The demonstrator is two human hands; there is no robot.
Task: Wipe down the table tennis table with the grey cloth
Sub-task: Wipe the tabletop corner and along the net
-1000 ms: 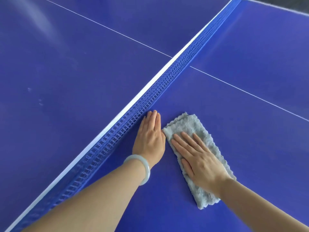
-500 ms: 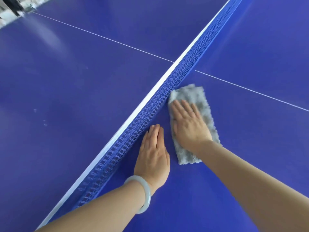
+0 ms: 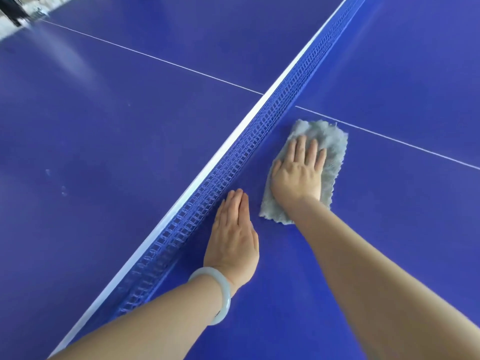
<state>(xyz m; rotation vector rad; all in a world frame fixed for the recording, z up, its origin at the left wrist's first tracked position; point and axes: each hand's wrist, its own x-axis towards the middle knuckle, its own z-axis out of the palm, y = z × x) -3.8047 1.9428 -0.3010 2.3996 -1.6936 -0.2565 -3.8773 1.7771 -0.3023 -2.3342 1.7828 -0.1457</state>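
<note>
The table tennis table [image 3: 389, 61] fills the view, its net [image 3: 259, 131] crossing diagonally. The grey cloth [image 3: 335, 141] lies flat just right of the net, spread for contact. The right hand [image 3: 298, 175] presses it, fingers straight; the left hand [image 3: 233, 235] rests flat and empty nearer, likely bracing the reach.

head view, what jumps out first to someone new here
The fluffy grey cloth stands out on the blue table tennis table, pressed flat under the right hand near the white centre line. Beside it the left hand, with a pale bangle at the wrist, lies flat along the blue mesh net.
</note>
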